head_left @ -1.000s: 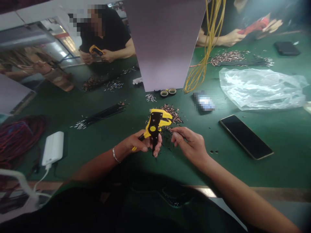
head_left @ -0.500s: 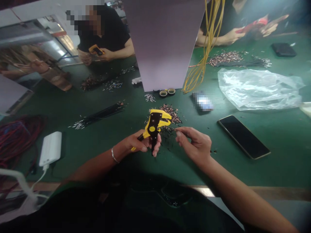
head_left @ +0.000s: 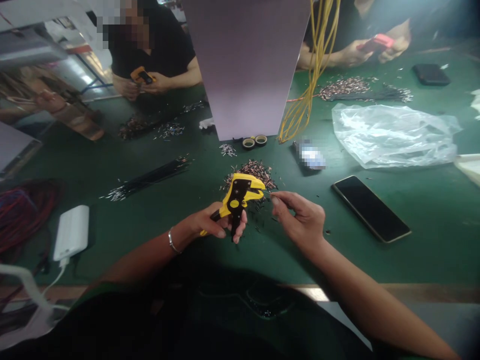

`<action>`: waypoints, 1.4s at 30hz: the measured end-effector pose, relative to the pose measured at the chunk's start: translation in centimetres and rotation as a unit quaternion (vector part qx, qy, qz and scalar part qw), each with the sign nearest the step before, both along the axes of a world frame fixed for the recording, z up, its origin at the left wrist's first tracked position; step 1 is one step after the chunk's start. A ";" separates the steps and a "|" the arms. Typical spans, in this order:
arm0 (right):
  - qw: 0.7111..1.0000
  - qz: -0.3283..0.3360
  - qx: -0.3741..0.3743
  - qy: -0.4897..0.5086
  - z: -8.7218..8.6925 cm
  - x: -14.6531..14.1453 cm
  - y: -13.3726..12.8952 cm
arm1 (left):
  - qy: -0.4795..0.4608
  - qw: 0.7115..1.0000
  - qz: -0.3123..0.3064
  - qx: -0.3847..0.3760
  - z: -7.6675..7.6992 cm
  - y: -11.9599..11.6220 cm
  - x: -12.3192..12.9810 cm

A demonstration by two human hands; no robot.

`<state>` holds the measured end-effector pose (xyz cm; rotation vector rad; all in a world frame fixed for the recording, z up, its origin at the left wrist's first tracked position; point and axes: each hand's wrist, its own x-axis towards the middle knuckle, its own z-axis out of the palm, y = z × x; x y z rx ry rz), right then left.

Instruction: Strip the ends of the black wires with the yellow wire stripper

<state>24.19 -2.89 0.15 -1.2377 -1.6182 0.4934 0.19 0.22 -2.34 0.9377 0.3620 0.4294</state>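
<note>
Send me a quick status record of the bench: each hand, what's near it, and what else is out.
Left hand: grips a yellow-and-black wire stripper
Right hand: thumb and fingertips pinched together beside the stripper; anything held is too fine to tell
Nearest things: heap of short copper-coloured wire pieces; scattered black wire bits
Surface: dark green work mat
Also out: bundle of thin black silver-tipped wires; white rectangular power bank; black smartphone; crumpled clear plastic bag

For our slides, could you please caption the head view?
Left hand holds yellow wire strippers; right hand pinches a thin wire.
</note>
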 end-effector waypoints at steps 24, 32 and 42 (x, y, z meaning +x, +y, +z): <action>0.996 0.042 -0.056 0.059 -0.3 -0.2 0.2 | -0.002 1.000 0.002 -0.012 0.4 -0.3 0.3; 0.996 0.039 -0.054 0.056 -0.2 -0.2 0.2 | -0.001 1.000 0.004 -0.010 0.6 -0.4 0.3; 0.996 0.044 -0.053 0.062 -0.1 -0.2 0.3 | 0.012 1.000 0.017 -0.006 0.6 -0.5 0.3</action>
